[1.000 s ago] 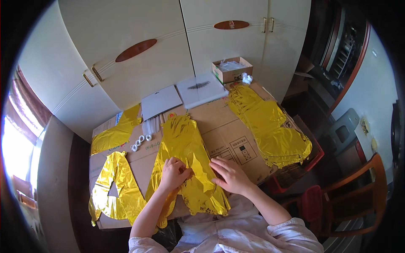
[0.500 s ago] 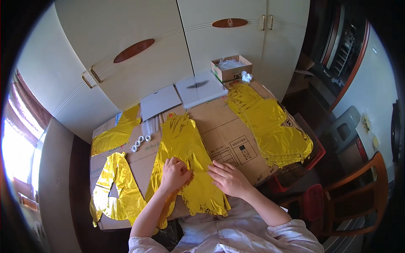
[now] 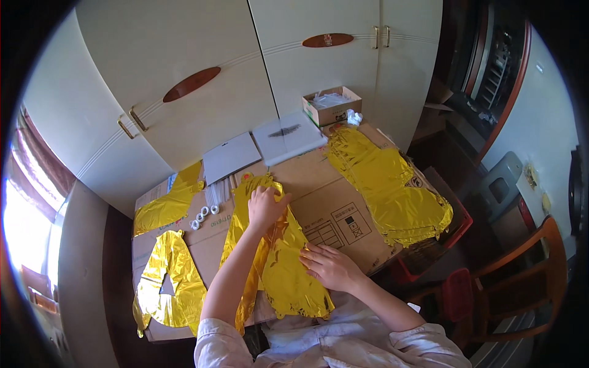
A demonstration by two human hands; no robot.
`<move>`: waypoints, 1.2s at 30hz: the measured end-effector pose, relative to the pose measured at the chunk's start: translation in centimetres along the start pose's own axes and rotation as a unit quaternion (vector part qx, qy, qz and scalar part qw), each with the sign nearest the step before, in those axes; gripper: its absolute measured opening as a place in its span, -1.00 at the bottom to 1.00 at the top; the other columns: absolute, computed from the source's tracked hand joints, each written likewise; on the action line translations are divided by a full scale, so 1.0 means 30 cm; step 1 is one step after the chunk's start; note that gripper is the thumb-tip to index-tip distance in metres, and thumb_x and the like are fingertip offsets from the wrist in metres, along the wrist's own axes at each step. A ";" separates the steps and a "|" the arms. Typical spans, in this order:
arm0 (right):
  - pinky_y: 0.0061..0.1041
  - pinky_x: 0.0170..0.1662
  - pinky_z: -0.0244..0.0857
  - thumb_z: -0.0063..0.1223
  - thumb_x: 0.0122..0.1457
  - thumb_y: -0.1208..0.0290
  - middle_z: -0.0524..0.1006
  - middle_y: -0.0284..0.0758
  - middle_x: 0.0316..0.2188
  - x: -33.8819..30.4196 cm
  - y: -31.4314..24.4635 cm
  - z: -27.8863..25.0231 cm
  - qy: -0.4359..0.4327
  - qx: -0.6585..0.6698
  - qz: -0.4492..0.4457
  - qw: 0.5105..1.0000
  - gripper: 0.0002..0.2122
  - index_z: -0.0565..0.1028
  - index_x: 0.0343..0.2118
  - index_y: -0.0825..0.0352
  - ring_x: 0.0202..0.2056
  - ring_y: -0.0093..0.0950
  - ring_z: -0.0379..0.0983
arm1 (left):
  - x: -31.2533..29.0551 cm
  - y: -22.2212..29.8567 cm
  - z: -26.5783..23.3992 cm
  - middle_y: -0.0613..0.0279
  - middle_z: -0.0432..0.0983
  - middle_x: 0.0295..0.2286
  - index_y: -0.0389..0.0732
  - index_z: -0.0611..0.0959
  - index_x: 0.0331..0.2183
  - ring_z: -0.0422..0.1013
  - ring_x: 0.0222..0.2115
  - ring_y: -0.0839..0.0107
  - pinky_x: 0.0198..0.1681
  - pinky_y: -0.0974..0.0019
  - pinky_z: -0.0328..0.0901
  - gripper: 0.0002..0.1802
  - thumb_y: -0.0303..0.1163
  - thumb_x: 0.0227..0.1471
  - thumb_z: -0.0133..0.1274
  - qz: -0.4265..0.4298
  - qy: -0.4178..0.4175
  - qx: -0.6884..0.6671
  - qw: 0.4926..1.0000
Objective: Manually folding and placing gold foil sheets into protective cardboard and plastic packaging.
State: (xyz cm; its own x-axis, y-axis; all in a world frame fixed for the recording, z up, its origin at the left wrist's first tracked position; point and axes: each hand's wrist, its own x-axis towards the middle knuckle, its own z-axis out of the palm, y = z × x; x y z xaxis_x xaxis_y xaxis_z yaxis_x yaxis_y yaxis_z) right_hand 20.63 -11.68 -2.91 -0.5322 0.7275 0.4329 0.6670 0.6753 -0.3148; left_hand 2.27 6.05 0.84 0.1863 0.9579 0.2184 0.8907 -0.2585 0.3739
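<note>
A flat gold foil balloon (image 3: pixel 294 279), seemingly the top of a stack, lies in front of me on the cardboard-covered table. My left hand (image 3: pixel 265 208) is at its far, narrow end, fingers bent around the foil; the fingertips are partly hidden. A loose fold of foil runs from beneath that hand toward me. Farther right, my right hand (image 3: pixel 333 268) rests with fingers stretched out on the balloon's right edge. To the left lies an A-shaped gold foil balloon (image 3: pixel 184 279).
More gold foil (image 3: pixel 392 190) lies at the right and another gold piece (image 3: pixel 165 205) at the far left. White rolls (image 3: pixel 204 214), a grey-white board (image 3: pixel 232 158), a clear plastic sheet pack (image 3: pixel 291 144) and a cardboard box (image 3: pixel 331 110) sit toward the back. A wooden chair (image 3: pixel 546 270) stands right.
My left hand has moved away from me, from the balloon's middle to its far end, and the foil beneath is more folded. My right hand has stayed nearly in place.
</note>
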 end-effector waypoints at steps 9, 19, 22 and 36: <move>-0.30 0.27 0.09 -0.01 0.15 0.34 0.45 -0.27 0.09 -0.004 0.002 0.006 -0.020 -0.022 -0.022 0.999 -0.64 0.50 -0.01 0.37 0.20 -0.35 0.26 | 0.141 -0.071 0.090 0.23 0.64 -0.35 -0.06 0.74 -0.33 0.50 -0.19 0.23 -0.11 0.13 0.33 -0.64 -0.06 -0.18 0.21 -0.128 -0.136 -0.079 0.979; -0.26 0.32 0.02 -0.05 0.12 0.42 0.43 -0.24 0.10 -0.001 -0.010 -0.003 -0.036 -0.015 -0.022 0.999 -0.63 0.47 0.01 0.35 0.20 -0.33 0.26 | 0.132 -0.123 0.075 0.20 0.61 -0.35 -0.10 0.70 -0.36 0.48 -0.19 0.21 -0.13 0.07 0.30 -0.65 -0.11 -0.22 0.26 -0.083 -0.112 -0.113 0.984; -0.25 0.32 0.02 -0.07 0.11 0.45 0.44 -0.22 0.09 0.000 -0.010 -0.009 -0.039 -0.004 -0.028 0.999 -0.63 0.46 0.02 0.34 0.20 -0.32 0.27 | 0.111 -0.109 0.059 0.13 0.57 -0.24 -0.16 0.64 -0.28 0.45 -0.15 0.17 -0.08 0.08 0.30 -0.56 -0.12 -0.21 0.30 -0.044 -0.077 -0.037 0.995; -0.24 0.30 0.06 -0.06 0.10 0.47 0.44 -0.23 0.08 0.000 -0.009 -0.010 -0.040 0.006 -0.019 0.999 -0.65 0.48 -0.02 0.33 0.18 -0.33 0.29 | -0.158 -0.042 0.002 -0.06 -0.02 0.28 -0.29 0.18 0.25 -0.13 0.32 0.07 0.33 -0.14 -0.25 -0.10 0.21 0.14 -0.16 0.249 -0.126 0.110 0.954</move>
State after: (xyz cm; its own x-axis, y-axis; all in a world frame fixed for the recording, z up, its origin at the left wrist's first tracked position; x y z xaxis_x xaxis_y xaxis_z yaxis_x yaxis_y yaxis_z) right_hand 20.59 -11.91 -2.56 -0.5983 0.7077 0.3757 0.6387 0.7044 -0.3097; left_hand 0.29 1.86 -0.73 0.6785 0.7295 0.0864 0.7257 -0.6839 0.0751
